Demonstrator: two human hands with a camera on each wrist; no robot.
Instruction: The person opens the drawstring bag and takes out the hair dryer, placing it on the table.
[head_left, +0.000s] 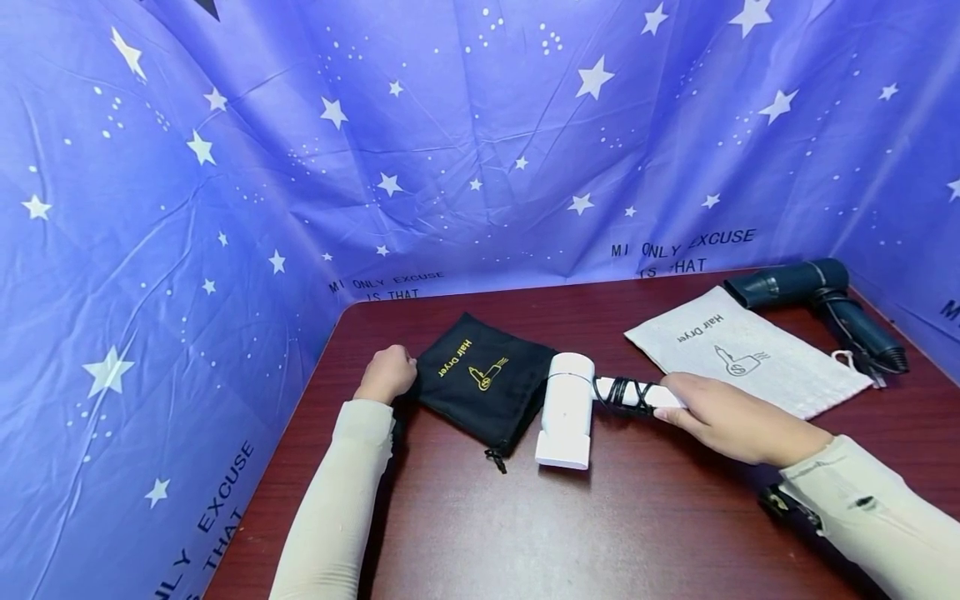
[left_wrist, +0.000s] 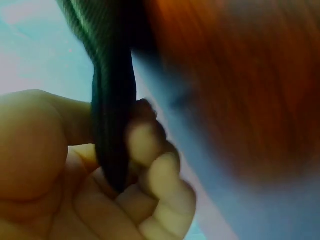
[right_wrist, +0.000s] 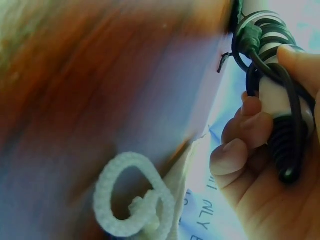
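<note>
My left hand (head_left: 387, 375) pinches the left corner of a black drawstring bag (head_left: 513, 354) with yellow "Hair Dryer" print. In the left wrist view, the bag's dark fabric (left_wrist: 114, 110) runs between thumb and curled fingers. The rest of the bag lies on the table, its black cord end toward the front. With my right hand (head_left: 738, 421) I grip the handle of a white hair dryer (head_left: 567, 408), whose barrel overlaps the bag's right corner in the head view. A black power cord (right_wrist: 272, 70) is wound around that handle, and its plug (right_wrist: 249, 39) shows beside my fingers.
Behind my right hand lies a white "Hair Dryer" drawstring bag (head_left: 693, 325) with a white cord loop (right_wrist: 120, 230). A dark green hair dryer (head_left: 795, 283) rests at the back right, next to that bag. Blue star-printed cloth (head_left: 480, 225) hangs around the reddish-brown table (head_left: 480, 525).
</note>
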